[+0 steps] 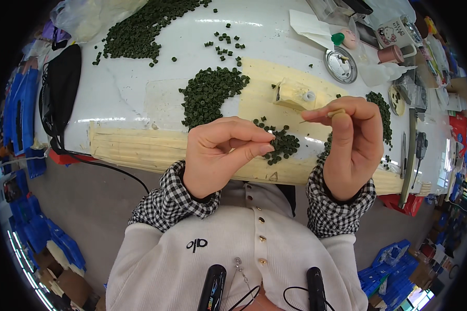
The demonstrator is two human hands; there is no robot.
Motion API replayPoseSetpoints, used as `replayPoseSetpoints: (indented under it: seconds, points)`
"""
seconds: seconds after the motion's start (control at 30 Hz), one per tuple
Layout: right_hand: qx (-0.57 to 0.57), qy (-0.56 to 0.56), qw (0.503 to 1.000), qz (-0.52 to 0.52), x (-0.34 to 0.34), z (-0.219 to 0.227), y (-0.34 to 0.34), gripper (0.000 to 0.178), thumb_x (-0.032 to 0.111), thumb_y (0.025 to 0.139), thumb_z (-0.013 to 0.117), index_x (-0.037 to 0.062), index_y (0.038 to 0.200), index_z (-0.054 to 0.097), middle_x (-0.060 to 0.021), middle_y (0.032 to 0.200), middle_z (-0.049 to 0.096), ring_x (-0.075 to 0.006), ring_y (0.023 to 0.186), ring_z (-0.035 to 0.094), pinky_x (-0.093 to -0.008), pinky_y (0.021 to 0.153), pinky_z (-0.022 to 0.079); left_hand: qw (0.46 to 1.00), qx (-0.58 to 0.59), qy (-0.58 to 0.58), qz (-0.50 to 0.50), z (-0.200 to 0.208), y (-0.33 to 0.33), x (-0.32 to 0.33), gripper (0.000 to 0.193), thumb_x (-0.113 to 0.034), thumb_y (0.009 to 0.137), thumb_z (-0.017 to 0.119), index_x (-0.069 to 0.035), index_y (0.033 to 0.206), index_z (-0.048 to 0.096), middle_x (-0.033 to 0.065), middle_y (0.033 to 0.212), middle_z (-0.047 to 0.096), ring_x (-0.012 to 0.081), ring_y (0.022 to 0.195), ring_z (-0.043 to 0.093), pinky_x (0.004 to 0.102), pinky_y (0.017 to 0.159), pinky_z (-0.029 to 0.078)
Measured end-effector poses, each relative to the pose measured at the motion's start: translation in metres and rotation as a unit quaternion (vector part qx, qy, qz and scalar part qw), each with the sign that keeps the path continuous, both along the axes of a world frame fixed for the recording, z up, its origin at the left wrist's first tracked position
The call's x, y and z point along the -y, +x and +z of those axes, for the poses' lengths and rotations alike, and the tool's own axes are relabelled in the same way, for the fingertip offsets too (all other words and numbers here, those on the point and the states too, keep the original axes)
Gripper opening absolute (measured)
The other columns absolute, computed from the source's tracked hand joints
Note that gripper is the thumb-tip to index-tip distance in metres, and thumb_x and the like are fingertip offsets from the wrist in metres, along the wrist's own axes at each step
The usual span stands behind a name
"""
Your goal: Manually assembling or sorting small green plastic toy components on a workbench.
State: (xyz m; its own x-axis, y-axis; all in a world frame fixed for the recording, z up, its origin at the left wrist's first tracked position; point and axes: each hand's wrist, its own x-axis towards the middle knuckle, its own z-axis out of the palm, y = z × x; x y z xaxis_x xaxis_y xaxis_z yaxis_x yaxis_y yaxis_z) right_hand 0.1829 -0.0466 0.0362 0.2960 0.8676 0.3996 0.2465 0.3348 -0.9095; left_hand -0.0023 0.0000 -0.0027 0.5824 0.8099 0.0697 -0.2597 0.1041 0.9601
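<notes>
My left hand [218, 153] is closed in a pinch above the table's near edge. Dark green shows at its fingertips, but I cannot tell whether that is a held piece or the pile behind. My right hand [354, 140] pinches a thin pointed tool [305, 122], tip toward the left; a pale yellow bit shows between thumb and finger. Between the hands lies a small heap of dark green ring-like parts [284, 147]. Left of it is a larger green heap [213, 96]. Beyond my right hand stands a yellow-taped block [293, 96] with a white round fitting.
A big green pile [135, 33] lies far left beside a black cloth bag [62, 88]. At the far right are a round metal lid [341, 65], a mug [392, 33], a pink thread spool [390, 54] and pliers [420, 147]. Yellow tape covers the near edge [135, 145].
</notes>
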Motion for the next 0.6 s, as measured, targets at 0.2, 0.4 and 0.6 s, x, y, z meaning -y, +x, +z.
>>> replayPoseSetpoints:
  seconds: [0.2, 0.4, 0.6]
  points:
    - [0.227, 0.050, 0.960, -0.158, -0.017, -0.015, 0.024, 0.005, 0.001, 0.087, 0.062, -0.0028, 0.089, 0.059, -0.0102, 0.085, 0.062, -0.0189, 0.075, 0.062, -0.0276, 0.070, 0.049, 0.999, -0.002, -0.004, 0.032, -0.002, 0.002, 0.001, 0.016, 0.011, 0.080, 0.065, 0.004, 0.094, 0.066, 0.0144, 0.093, 0.067, 0.0168, 0.082, 0.065, 0.0261, 0.074, 0.053]
    - [0.351, 0.018, 0.925, -0.140, -0.022, -0.018, 0.026, 0.012, 0.000, 0.080, 0.068, -0.0007, 0.090, 0.060, -0.0126, 0.083, 0.059, -0.0277, 0.075, 0.059, -0.0326, 0.067, 0.048, 0.999, 0.013, -0.032, 0.029, -0.005, 0.000, 0.000, 0.017, 0.011, 0.080, 0.067, 0.007, 0.096, 0.066, 0.0119, 0.095, 0.065, 0.0141, 0.085, 0.065, 0.0243, 0.077, 0.054]
    - [0.322, 0.010, 0.938, -0.130, -0.007, -0.008, 0.015, 0.018, -0.001, 0.077, 0.070, -0.0005, 0.095, 0.065, -0.0128, 0.084, 0.060, -0.0267, 0.076, 0.060, -0.0321, 0.068, 0.048, 0.999, 0.016, -0.026, 0.041, -0.002, -0.004, 0.001, 0.016, 0.010, 0.080, 0.066, 0.007, 0.096, 0.066, 0.0123, 0.096, 0.065, 0.0145, 0.085, 0.065, 0.0247, 0.078, 0.054]
